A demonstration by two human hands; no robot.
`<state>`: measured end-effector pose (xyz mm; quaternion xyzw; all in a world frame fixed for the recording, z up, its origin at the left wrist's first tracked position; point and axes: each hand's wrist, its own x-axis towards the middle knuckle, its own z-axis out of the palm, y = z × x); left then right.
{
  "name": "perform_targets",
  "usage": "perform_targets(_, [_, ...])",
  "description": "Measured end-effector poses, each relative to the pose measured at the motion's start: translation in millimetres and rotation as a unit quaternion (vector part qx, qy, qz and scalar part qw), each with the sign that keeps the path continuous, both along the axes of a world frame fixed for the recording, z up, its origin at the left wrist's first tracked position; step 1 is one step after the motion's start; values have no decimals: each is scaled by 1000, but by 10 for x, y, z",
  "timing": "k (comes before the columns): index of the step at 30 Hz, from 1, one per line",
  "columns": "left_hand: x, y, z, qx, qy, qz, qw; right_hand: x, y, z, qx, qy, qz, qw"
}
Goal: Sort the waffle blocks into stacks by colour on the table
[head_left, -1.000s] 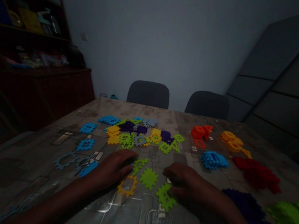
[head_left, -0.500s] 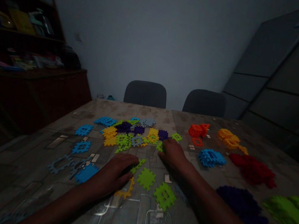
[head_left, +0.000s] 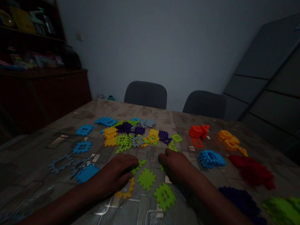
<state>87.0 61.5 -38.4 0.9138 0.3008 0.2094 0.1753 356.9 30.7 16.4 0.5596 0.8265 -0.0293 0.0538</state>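
My left hand (head_left: 117,171) rests low over the table, its fingers stretched forward and thumb apart. A small green toothed plastic piece (head_left: 139,165) lies at its fingertips, partly covered. Under its thumb side is a yellow toothed frame (head_left: 130,189). My right hand (head_left: 175,163) is curled with its fingers closed on a green plastic piece (head_left: 162,168), of which only a sliver shows. Between and in front of my hands lie a solid green toothed square (head_left: 146,179) and a green toothed square with window holes (head_left: 165,196).
Mixed toothed pieces spread beyond my hands, including yellow (head_left: 110,141), purple (head_left: 165,136) and grey ones (head_left: 148,123). Blue tiles (head_left: 81,147) lie left. Colour-sorted stacks sit right: orange (head_left: 198,131), blue (head_left: 211,159), red (head_left: 255,170), green (head_left: 291,212). Two chairs (head_left: 146,93) stand behind.
My right hand has drawn back toward me, and the green piece beside it has left its former spot. Another green piece behind is uncovered. My left hand stays in place.
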Motion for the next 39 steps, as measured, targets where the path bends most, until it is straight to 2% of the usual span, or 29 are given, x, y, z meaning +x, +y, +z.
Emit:
perform_targets(3, [4, 7, 0, 0, -15, 15, 1000, 53, -113, 6, -3, 10, 2, 1000])
perform_targets(6, [-49, 96, 39, 11, -38, 65, 997, 57, -199, -17, 5, 19, -39, 999])
perform_targets(8, [-141, 195, 151, 20, -58, 114, 992, 20, -243, -38, 6, 24, -95, 995])
perform_targets(11, [-361, 347, 421, 28, -93, 197, 976, -71, -281, -55, -3, 28, -169, 985])
perform_targets(14, [-610, 464, 636, 20, -104, 254, 961, -142, -281, -59, -9, 35, -183, 983])
perform_targets(17, [-794, 552, 670, -26, -96, 267, 959, -134, -256, -87, -10, 49, -170, 984])
perform_targets(21, [-823, 586, 576, -69, -74, 246, 964, 19, -251, -140, -24, 146, -110, 983])
perform_targets(26, [-592, 385, 546, -127, -25, 157, 979, 217, -447, -77, -55, 261, -3, 964])
perform_targets(29, [-468, 208, 576, -134, 16, 105, 985, 252, -636, -47, -78, 268, 32, 960])
perform_targets(33, [-432, 60, 604, -131, 97, 20, 986, 249, -799, -109, -87, 241, 85, 963])
perform_targets(39, [-445, 85, 554, -110, 102, 18, 989, 222, -800, -81, -66, 251, 145, 955])
